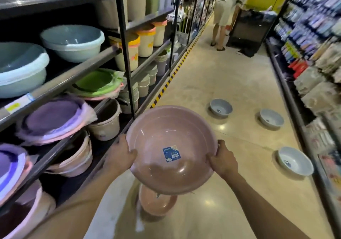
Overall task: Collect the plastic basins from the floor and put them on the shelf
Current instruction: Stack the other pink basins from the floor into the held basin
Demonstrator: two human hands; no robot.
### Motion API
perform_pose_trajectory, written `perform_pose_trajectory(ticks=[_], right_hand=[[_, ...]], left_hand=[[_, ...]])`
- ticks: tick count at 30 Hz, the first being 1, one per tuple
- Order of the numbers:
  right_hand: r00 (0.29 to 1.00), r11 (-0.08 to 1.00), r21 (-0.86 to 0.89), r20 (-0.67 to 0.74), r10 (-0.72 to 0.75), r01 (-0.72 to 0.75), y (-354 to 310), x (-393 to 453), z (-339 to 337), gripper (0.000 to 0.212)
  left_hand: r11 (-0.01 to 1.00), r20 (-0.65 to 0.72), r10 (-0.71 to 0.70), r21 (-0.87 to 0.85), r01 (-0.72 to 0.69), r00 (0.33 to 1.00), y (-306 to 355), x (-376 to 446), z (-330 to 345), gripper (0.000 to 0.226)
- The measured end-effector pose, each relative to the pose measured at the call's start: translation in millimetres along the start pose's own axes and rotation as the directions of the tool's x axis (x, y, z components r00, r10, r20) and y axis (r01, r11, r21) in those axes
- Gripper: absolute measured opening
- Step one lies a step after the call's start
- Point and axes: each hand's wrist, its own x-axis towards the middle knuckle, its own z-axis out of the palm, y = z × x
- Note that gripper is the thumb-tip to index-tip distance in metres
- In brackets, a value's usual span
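Both hands, left [120, 154] and right [222, 160], grip the pink basin [171, 149] by opposite rims, near, above the floor. Best kept level while swinging left onto the shelf [73, 69].

There is only one camera, worn on the person's head, looking forward and down a shop aisle. The two hands are very near it, low in the middle. The shelf [77, 67] runs along the left, and the floor [230, 83] stretches far ahead.

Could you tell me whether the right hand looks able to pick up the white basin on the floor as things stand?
Probably not: the right hand and left hand both grip the pink basin, and the white basin lies apart.
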Motion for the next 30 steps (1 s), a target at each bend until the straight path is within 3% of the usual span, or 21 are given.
perform_pose_trajectory(ticks=[7, 13, 22, 30], right_hand=[[1.000, 0.999, -0.035, 0.003, 0.008, -0.008, 13, 49, 27, 0.055], [0.999, 0.995, -0.098, 0.026, 0.023, -0.020, 36, 85, 98, 0.053], [0.999, 0.986, -0.160, 0.018, 0.046, -0.042, 144, 147, 314, 0.049], [1.000, 0.992, -0.121, 0.006, -0.015, 0.015, 278, 185, 531, 0.057]], left_hand=[[0.997, 0.037, -0.051, 0.058, 0.049, 0.998, 10, 44, 29, 0.059], [0.998, 0.024, -0.056, 0.021, 0.056, 0.998, -36, 88, 86, 0.050], [0.990, 0.040, -0.107, -0.086, 0.110, 0.993, -191, 168, 273, 0.037], [0.994, 0.075, -0.104, -0.037, 0.107, 0.992, -348, 218, 469, 0.032]])
